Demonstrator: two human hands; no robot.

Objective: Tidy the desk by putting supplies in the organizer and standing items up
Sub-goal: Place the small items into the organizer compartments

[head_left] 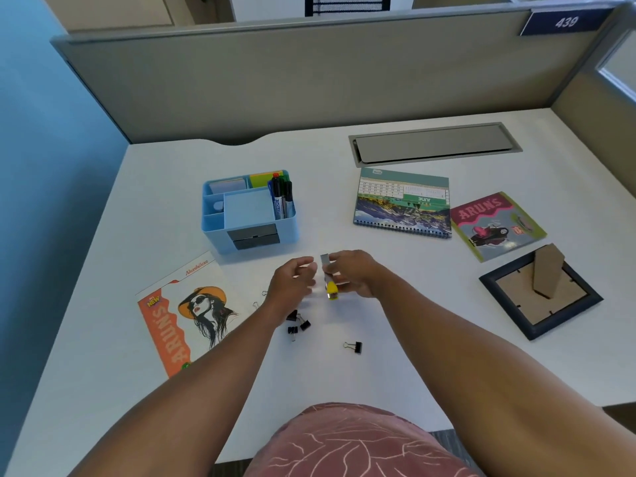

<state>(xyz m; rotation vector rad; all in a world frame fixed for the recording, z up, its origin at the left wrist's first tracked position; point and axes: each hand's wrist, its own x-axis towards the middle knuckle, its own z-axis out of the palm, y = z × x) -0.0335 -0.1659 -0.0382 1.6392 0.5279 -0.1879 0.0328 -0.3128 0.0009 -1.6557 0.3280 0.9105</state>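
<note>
A light blue desk organizer (213,232) stands left of centre, with markers (283,194) and note pads in its compartments. In front of it, my right hand (351,273) grips a small grey and yellow object (331,289), perhaps a stapler or a cutter. Just left of that object, my left hand (292,278) hovers with loosely curled fingers and holds nothing that I can see. Several black binder clips (296,325) lie below my left hand, and one more clip (354,347) lies further right.
A booklet (182,315) lies flat at the left. A spiral desk calendar (402,204), a second booklet (495,225) and a face-down photo frame (540,294) lie at the right. A grey cable hatch (433,142) is set in the desk near the partition.
</note>
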